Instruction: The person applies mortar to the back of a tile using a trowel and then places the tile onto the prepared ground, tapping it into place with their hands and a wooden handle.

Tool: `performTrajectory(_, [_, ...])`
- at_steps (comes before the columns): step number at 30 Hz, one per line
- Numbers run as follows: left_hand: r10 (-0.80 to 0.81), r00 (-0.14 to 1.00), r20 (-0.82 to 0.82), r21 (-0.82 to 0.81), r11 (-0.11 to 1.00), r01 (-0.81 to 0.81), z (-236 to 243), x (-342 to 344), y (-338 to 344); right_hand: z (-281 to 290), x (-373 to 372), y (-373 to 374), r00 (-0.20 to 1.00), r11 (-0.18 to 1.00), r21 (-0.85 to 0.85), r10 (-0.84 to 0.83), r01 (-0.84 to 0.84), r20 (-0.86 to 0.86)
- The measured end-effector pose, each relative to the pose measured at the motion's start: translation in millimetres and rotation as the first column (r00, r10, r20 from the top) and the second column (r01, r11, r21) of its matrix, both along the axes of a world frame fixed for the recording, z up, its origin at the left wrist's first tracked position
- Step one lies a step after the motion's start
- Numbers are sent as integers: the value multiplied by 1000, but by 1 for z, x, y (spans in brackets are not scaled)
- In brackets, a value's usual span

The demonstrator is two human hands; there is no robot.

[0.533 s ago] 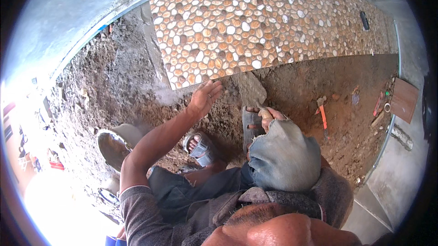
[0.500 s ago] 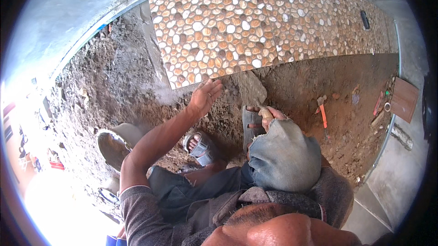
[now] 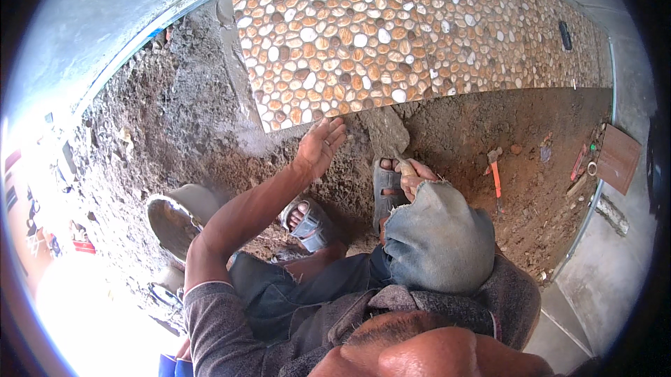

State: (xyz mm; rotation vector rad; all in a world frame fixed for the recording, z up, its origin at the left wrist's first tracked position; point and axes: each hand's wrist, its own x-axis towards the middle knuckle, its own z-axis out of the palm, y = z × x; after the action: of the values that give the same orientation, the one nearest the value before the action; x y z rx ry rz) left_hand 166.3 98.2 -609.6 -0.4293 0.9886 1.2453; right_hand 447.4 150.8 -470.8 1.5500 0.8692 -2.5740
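Observation:
Beyond my hands lie floor tiles with a brown and white pebble pattern. My left hand is open, fingers outstretched, its tips close to the near edge of the left tile; whether they touch it I cannot tell. In my right hand, beside my right knee, is the wooden handle of a trowel. Its mortar-smeared blade points away from me, the tip close to the tiles' near edge. Grey wet mortar runs along the left side of the tiles.
A bucket stands left of my left forearm. An orange-handled hammer lies on the bare soil to the right. Farther right are a brown tile piece and a roll of tape. A dark oblong object rests on the tiles.
The view has shifted slightly. My left hand stays open near the tile edge, and the trowel remains in my right hand with little visible movement.

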Motion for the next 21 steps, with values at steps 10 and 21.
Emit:
performTrajectory(10, [-5,1000,16,90,996,4,5,2,11,-11,23,-21,994,986,166,-16,-3,113])
performTrajectory(21, [-8,1000,-19,28,1000,9,27,0,19,-43,65,-16,923,749,588,83,-307,375])
